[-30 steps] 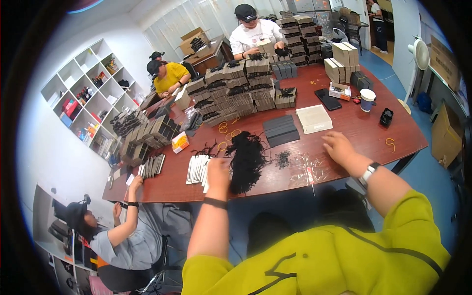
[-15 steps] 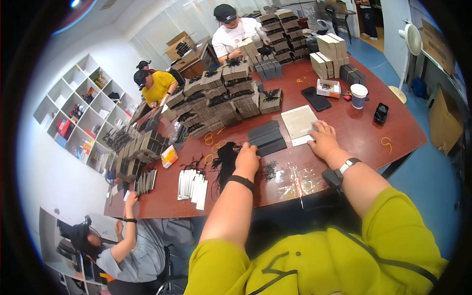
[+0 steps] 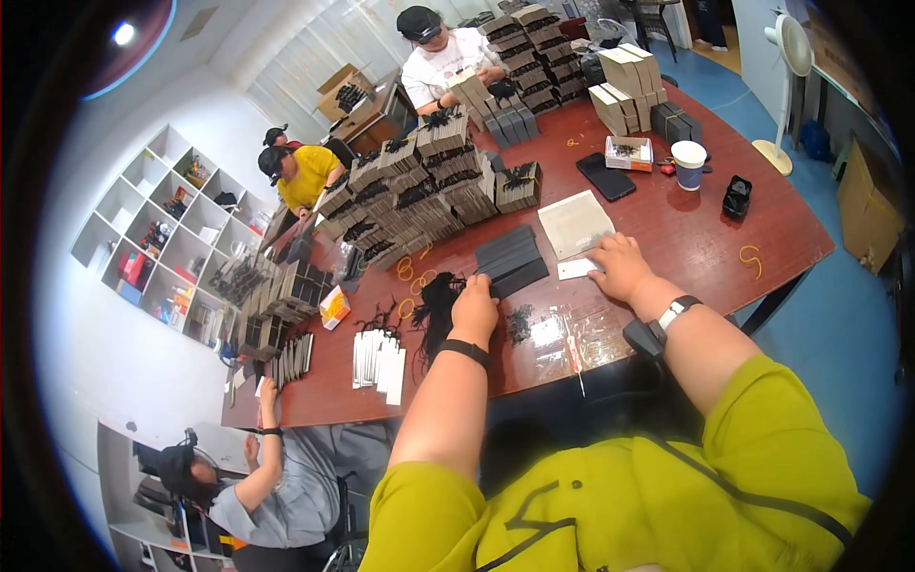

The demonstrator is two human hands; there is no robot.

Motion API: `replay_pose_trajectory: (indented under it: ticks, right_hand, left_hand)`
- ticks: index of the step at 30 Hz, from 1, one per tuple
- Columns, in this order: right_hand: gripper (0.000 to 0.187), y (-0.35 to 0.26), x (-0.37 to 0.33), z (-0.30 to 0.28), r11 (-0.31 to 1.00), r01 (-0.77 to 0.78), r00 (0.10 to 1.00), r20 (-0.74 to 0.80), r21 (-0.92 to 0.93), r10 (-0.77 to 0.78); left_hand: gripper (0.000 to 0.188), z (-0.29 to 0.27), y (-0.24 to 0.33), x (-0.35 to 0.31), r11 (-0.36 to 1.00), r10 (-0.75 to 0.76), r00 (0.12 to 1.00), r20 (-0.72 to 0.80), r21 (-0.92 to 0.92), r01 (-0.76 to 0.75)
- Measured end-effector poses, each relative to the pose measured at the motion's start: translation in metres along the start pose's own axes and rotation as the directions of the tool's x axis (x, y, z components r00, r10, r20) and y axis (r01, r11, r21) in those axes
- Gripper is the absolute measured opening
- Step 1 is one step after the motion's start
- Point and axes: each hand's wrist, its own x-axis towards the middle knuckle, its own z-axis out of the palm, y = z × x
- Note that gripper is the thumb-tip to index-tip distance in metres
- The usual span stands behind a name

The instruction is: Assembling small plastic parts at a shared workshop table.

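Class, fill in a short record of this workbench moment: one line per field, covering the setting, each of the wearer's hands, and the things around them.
Setting: long reddish-brown table with several people seated around it
Left hand: resting on the near edge of a dark grey stack of flat cards, beside a bundle of black hair-like strands
Right hand: flat on the table, touching a small white card
Wrists: black band on left, watch on right
Nearby: white sheet stack, paper cup, black phone, piles of packed grey boxes
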Motion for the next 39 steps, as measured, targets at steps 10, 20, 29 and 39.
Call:
replay_pose_trajectory:
  ticks: [10, 20, 29, 39]
  right_hand:
    - [0.025, 0.002, 0.003, 0.002, 0.99, 0.128, 0.987, -0.105, 0.062, -0.121]
    - [0.021, -0.004, -0.004, -0.013, 0.95, 0.197, 0.969, -0.196, 0.242, -0.151]
    - [0.025, -0.099, -0.074, -0.094, 0.834, 0.39, 0.916, -0.073, 0.39, -0.394]
    - [0.042, -0.135, -0.141, -0.13, 0.819, 0.555, 0.831, -0.061, 0.147, -0.553]
  left_hand:
    - [0.015, -0.005, -0.007, 0.0, 0.997, 0.067, 0.997, -0.025, -0.035, -0.068]
    - [0.011, -0.047, -0.01, -0.044, 0.608, -0.429, 0.889, -0.162, -0.779, 0.152]
    - [0.017, -0.077, 0.061, -0.149, 0.101, -0.102, 0.953, 0.287, -0.95, 0.297]
    - [0.016, -0.081, 0.089, -0.195, 0.034, 0.204, 0.906, 0.371, -0.927, 0.373]
